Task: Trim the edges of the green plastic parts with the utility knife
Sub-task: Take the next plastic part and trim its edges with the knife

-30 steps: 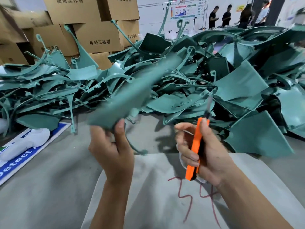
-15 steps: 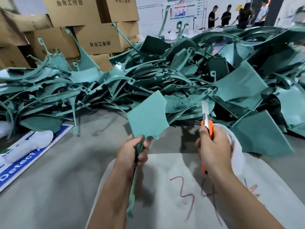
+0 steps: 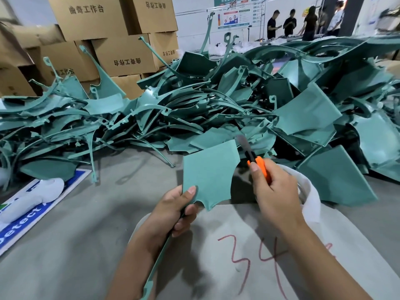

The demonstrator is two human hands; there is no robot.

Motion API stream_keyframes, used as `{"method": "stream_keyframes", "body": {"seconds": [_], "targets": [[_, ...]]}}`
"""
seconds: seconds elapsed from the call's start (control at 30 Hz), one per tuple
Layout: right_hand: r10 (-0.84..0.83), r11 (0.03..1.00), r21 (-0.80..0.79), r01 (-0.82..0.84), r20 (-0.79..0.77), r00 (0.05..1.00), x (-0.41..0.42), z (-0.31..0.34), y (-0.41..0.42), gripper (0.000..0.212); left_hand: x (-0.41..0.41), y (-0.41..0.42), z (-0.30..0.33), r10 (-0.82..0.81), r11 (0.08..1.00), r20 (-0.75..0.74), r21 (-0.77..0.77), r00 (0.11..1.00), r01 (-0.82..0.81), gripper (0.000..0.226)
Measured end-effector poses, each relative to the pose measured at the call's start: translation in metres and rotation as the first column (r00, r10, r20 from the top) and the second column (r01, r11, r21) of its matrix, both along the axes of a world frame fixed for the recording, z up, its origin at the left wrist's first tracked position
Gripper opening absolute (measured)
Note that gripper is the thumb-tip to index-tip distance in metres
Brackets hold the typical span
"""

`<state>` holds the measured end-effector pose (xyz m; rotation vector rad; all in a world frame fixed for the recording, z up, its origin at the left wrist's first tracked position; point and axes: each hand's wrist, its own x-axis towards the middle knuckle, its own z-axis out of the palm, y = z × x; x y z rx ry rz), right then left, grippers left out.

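My left hand grips a green plastic part by its lower left corner and holds its flat panel upright in front of me. A thin green strip of the part runs down past my left wrist. My right hand is shut on an orange utility knife. Its blade is out and points up, right beside the panel's upper right edge. Whether the blade touches the edge is unclear.
A big pile of green plastic parts fills the grey table's far side. A white sack marked 34 in red lies under my hands. Cardboard boxes stand behind at left. A white glove rests on a blue sign. Several people stand far back.
My left hand swung the green part from a tilted blur to an upright hold. My right hand turned the knife blade-up and brought it to the panel's right edge.
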<state>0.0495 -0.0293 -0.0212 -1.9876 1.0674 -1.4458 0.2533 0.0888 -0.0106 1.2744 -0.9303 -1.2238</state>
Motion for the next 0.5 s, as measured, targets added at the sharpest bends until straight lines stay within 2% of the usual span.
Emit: {"method": "stream_keyframes", "body": {"seconds": [0.07, 0.13, 0.23, 0.33, 0.43, 0.5], "targets": [[0.016, 0.99, 0.14, -0.029, 0.097, 0.995, -0.002, 0.001, -0.001, 0.042, 0.001, 0.001, 0.001, -0.002, 1.0, 0.005, 0.007, 1.0, 0.002, 0.031], [0.091, 0.973, 0.193, -0.127, 0.186, 0.978, -0.004, 0.003, 0.0, 0.046, 0.003, 0.002, 0.001, -0.004, 1.0, 0.015, 0.011, 1.0, 0.004, 0.032], [0.214, 0.973, 0.061, -0.221, 0.106, 0.971, -0.006, 0.009, 0.008, 0.045, 0.003, 0.002, 0.002, -0.027, 1.0, -0.016, 0.002, 1.0, 0.027, 0.033], [0.233, 0.971, 0.044, -0.235, 0.036, 0.972, -0.003, 0.009, 0.011, 0.048, 0.004, 0.003, 0.002, -0.045, 0.999, -0.058, -0.016, 0.997, 0.045, 0.033], [0.155, 0.971, 0.174, -0.161, 0.051, 0.987, 0.0, 0.004, 0.006, 0.045, 0.001, 0.002, 0.0, -0.003, 0.999, -0.08, -0.04, 0.997, 0.0, 0.03], [0.16, 0.932, 0.297, -0.209, 0.179, 0.971, -0.001, 0.003, 0.004, 0.037, -0.003, -0.002, -0.002, 0.127, 0.983, -0.127, -0.115, 0.984, -0.142, 0.025]]}}
